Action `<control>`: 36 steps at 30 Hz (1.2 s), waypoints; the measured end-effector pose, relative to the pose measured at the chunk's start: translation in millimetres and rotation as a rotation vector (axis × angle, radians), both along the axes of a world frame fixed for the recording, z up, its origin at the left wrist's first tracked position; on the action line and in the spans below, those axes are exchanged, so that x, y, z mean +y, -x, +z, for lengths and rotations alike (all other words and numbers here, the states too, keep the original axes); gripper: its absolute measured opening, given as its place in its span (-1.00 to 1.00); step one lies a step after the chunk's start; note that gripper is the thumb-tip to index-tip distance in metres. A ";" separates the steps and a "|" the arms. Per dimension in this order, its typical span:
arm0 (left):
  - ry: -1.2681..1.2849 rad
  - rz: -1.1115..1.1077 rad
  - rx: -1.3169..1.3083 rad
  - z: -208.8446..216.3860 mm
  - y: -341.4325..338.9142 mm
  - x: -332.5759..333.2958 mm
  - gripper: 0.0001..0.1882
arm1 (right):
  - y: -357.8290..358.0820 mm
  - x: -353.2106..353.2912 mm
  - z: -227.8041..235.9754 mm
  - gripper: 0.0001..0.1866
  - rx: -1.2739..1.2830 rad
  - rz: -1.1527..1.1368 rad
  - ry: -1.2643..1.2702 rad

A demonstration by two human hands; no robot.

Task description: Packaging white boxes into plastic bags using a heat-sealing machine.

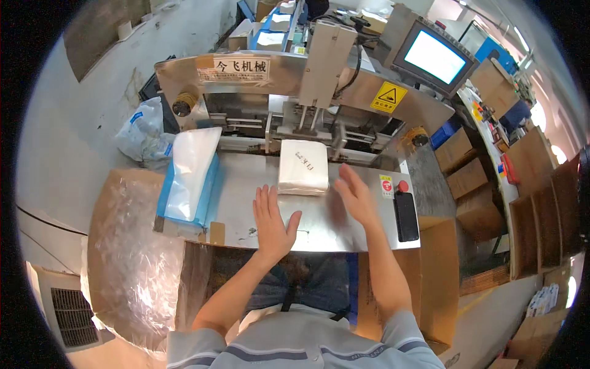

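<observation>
A square white packet with dark print on top lies on the steel worktable, against the opening of a packing machine. It looks like a wrapped stack of soft sheets; its exact kind I cannot make out. My left hand is flat with fingers stretched, close to the packet's near left corner and holding nothing. To the right of the packet my right hand is raised, fingers extended and empty, a little apart from it. At the left of the table, clear plastic bags lie stacked in a blue holder.
A black phone and a red button are at the table's right edge. A large carton of crumpled clear plastic stands at left, another open carton at right. A lit monitor rises behind.
</observation>
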State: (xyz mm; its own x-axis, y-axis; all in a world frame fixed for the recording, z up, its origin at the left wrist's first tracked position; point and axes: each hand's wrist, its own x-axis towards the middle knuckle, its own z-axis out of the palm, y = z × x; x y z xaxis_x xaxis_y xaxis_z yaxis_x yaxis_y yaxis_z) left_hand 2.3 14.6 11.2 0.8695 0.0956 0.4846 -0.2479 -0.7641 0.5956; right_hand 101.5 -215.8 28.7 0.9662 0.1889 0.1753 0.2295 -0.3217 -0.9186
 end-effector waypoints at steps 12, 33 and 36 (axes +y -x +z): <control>0.520 -0.011 0.244 26.9 -82.2 15.3 -0.16 | -17.3 27.2 -4.7 -0.22 0.168 -0.031 -0.028; 0.142 -0.253 0.530 36.9 -94.9 20.4 -0.49 | 76.6 -17.6 26.1 0.16 0.325 -0.086 -0.520; 0.165 -0.416 0.477 57.6 -115.9 -8.0 -0.40 | 95.0 -45.7 23.2 0.16 0.231 -0.111 -0.514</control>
State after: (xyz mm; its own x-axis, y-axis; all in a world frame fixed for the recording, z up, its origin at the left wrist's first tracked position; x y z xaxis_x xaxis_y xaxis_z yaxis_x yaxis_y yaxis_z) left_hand 118.2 6.6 68.8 0.9658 -0.2554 0.0438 -0.1825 -0.5506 0.8146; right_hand 6.5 -261.5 51.9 0.9995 0.0304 -0.0006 -0.0057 0.1686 -0.9857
